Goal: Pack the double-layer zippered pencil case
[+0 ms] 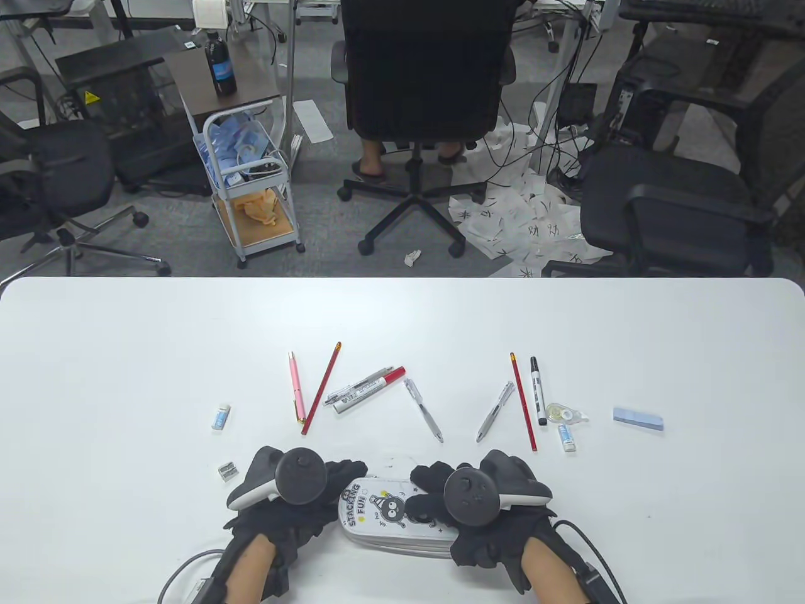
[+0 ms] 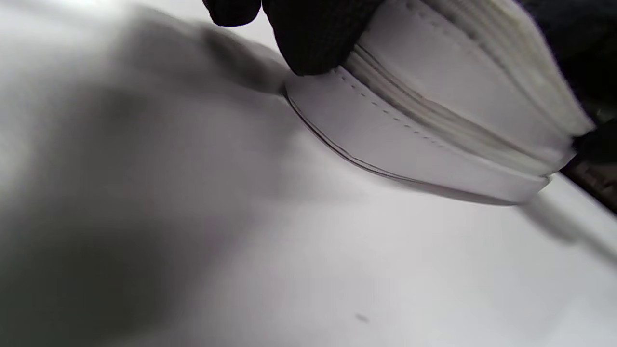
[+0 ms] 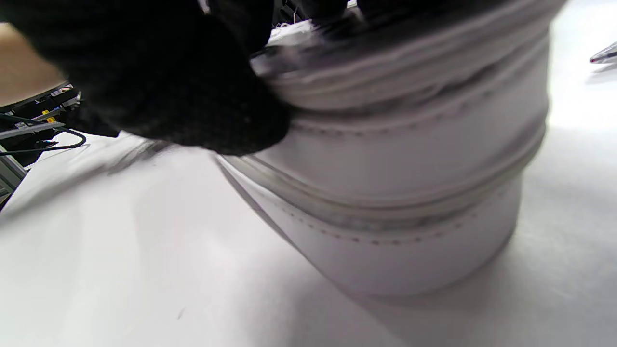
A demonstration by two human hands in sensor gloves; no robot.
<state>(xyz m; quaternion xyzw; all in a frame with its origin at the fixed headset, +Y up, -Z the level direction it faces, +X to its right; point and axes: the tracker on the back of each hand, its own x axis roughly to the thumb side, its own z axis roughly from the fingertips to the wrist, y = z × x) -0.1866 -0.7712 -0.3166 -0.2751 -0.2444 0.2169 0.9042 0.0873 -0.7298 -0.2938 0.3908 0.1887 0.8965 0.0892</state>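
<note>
The white zippered pencil case (image 1: 383, 513), printed "STACKING FUN", lies closed near the table's front edge. My left hand (image 1: 339, 481) grips its left end, fingers curled over the top. In the left wrist view a gloved fingertip (image 2: 313, 38) presses on the case's stitched side (image 2: 434, 135). My right hand (image 1: 424, 491) grips the right end, and in the right wrist view its thumb (image 3: 193, 96) presses the upper zip layer of the case (image 3: 409, 202). Both zip bands look closed. Loose on the table lie a pink pen (image 1: 296, 393), a red pencil (image 1: 321, 388) and a red-capped marker (image 1: 368, 390).
Also beyond the case: two clear pens (image 1: 422, 409) (image 1: 495, 411), a second red pencil (image 1: 523, 401), a black marker (image 1: 538, 390), correction tape (image 1: 566, 413), small erasers (image 1: 567, 438) (image 1: 221, 416), a blue pad (image 1: 638, 419) and a sharpener (image 1: 227, 471). Office chairs stand past the far edge.
</note>
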